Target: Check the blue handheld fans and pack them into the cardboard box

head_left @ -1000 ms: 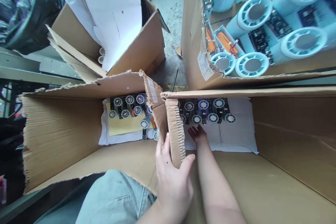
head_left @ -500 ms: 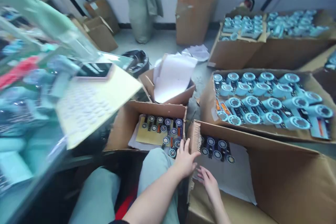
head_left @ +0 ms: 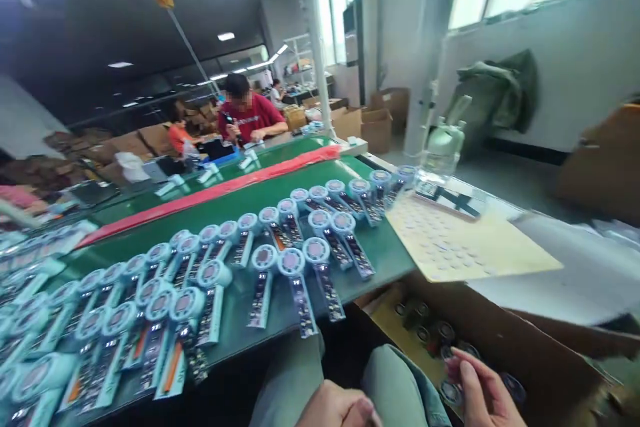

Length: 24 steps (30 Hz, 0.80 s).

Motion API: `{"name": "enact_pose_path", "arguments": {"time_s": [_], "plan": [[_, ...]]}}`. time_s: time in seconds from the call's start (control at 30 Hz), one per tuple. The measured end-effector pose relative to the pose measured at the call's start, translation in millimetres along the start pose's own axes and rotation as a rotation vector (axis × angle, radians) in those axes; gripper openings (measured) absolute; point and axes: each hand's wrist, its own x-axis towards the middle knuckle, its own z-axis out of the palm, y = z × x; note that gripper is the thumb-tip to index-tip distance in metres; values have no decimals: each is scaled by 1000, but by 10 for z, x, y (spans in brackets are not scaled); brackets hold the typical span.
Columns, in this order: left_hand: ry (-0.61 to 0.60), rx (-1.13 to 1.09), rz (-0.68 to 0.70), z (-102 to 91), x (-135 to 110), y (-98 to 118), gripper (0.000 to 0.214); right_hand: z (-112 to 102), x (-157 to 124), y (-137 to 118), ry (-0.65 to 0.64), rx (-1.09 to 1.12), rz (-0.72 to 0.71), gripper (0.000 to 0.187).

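My left hand (head_left: pixel 337 405) is at the bottom edge over my lap, its fingers curled; whether anything is inside is hidden. Right of it, my right hand (head_left: pixel 484 390) hovers over the open cardboard box (head_left: pixel 520 340) beside my knee, thumb and fingers loosely bent and apart, nothing visible between them. Round-headed parts (head_left: pixel 447 331) lie inside that box, partly covered by the hand. On the green bench (head_left: pixel 235 333) in front of me stand rows of light-blue round-headed housings with handles (head_left: pixel 291 263); circuit boards and some orange pieces show in the handles.
A yellow sheet with small round pieces (head_left: pixel 450 240) lies at the bench's right corner, beside a phone (head_left: pixel 445 202) and a clear bottle (head_left: pixel 443 147). A red strip (head_left: pixel 215 192) runs along the bench. Across it a co-worker in a red shirt (head_left: pixel 255 121) is handling something.
My view has swung up and left from the floor boxes to the bench. Both hands have drawn back from the boxes; the left has curled from spread fingers.
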Motion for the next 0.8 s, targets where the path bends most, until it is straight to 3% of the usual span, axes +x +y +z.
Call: {"name": "enact_pose_path", "arguments": {"time_s": [0.07,0.13,0.23,0.3,0.37,0.47,0.53,0.63,0.8], "plan": [[133,17,14,-409,-319,43,76,362,-23,-511,-81,-31,-197,44],[352,98,-54,-695,-593,45,57,669,-10,-909,-167,-159,-390,46],[739,179,-221,-916,-862,-48,32,998,-4,-1274,-143,-429,-607,50],[890,162,-262,-980,-914,-137,29,1142,-90,-1372,-169,-522,-653,48],[908,136,-297,-1027,-858,-209,32,1262,-268,-1378,-351,-622,-640,45],[828,183,-389,-1114,-634,-257,53,1448,-599,-1305,-614,-872,-658,45],[773,229,-462,-1188,-461,-268,64,1569,-767,-1266,-643,-1054,-717,50],[737,238,-505,-1292,-282,-290,49,1694,-870,-1276,-650,-1234,-770,47],[741,154,-457,-1327,-302,-320,28,1694,-780,-1300,-742,-1202,-664,25]]}}
